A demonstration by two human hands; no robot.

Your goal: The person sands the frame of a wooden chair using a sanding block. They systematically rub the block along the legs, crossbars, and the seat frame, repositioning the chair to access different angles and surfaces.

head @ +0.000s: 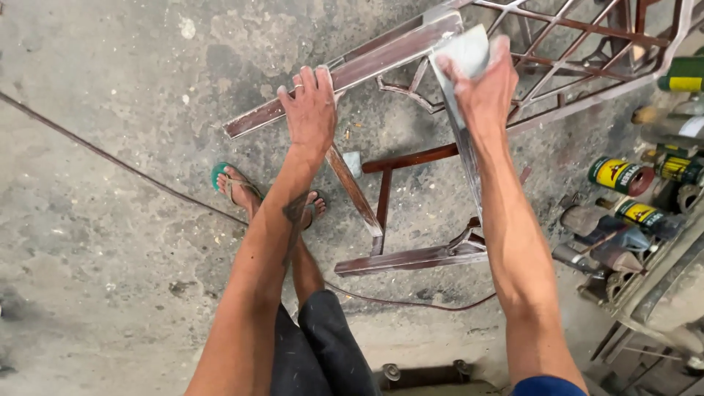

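A rusty brown metal frame of square bars stands on the concrete floor in front of me. My left hand rests flat on its upper bar, fingers spread over the edge. My right hand presses a folded grey sheet of sandpaper against the frame's corner post, where bare metal shows. Lower bars of the frame lie near my feet.
A dark cable runs across the floor and curls under the frame. My foot in a green sandal stands on the floor. Several spray cans and tins crowd the right side by a dusty machine. A lattice grille lies behind.
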